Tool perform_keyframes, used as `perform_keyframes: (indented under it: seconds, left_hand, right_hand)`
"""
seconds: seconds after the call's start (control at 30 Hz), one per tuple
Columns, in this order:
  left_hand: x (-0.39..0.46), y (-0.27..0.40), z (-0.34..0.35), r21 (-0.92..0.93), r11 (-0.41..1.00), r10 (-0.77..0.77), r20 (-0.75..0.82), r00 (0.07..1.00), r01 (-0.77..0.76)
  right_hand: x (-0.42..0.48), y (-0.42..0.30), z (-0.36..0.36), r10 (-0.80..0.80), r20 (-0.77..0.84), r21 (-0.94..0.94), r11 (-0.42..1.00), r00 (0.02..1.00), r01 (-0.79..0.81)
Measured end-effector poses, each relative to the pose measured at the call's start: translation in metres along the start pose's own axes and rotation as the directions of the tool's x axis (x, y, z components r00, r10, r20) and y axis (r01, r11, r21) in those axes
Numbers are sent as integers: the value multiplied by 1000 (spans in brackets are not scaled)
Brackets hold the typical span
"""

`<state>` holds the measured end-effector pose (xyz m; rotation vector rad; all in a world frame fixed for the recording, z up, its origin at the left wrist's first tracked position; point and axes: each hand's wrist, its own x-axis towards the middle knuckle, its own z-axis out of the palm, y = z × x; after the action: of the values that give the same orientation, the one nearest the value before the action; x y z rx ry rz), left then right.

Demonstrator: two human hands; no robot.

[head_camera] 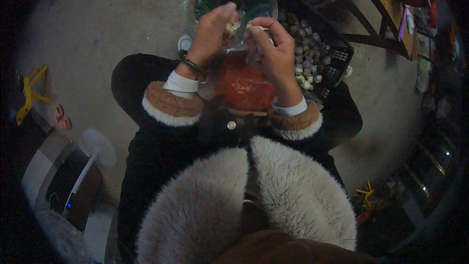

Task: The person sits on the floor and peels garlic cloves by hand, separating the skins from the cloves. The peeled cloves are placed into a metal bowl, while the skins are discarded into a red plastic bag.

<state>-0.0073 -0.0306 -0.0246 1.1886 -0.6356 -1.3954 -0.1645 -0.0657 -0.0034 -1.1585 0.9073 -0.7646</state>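
Note:
Both of my hands are raised over the near rim of a round bin point(275, 5) lined with a dark green plastic bag. Pale garlic point(231, 28) is gripped in the fingers of my left hand point(216, 25), partly hidden by them. My right hand point(274, 42), a short gap away, pinches a thin whitish piece, seemingly garlic skin point(258, 28). Beside it stands a black plastic crate point(339, 57) of garlic bulbs point(306, 40), several at the near end whiter than the others. Below the hands, a red surface point(243, 82) with pale scraps lies between my legs.
At upper right is a wooden table point(394, 11) with dark legs, bearing papers and small items. Left on the concrete floor point(146, 14) are a yellow stand point(29, 95), a pair of slippers point(63, 117) and a white fan point(99, 146). Another yellow object point(365, 191) stands lower right.

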Motion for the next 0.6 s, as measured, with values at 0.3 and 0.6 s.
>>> perform_keyframes:
  seconds: [0.3, 0.6]
  left_hand:
    - [-6, 11, 3, -124, 980, -146, 86, 986, 156]
    - [-4, 11, -6, 89, 982, -180, 205, 962, 165]
  right_hand:
    - [1, -5, -1, -348, -15, -430, 849, 937, 309]
    - [11, -4, -5, -552, 145, -525, 661, 821, 537]
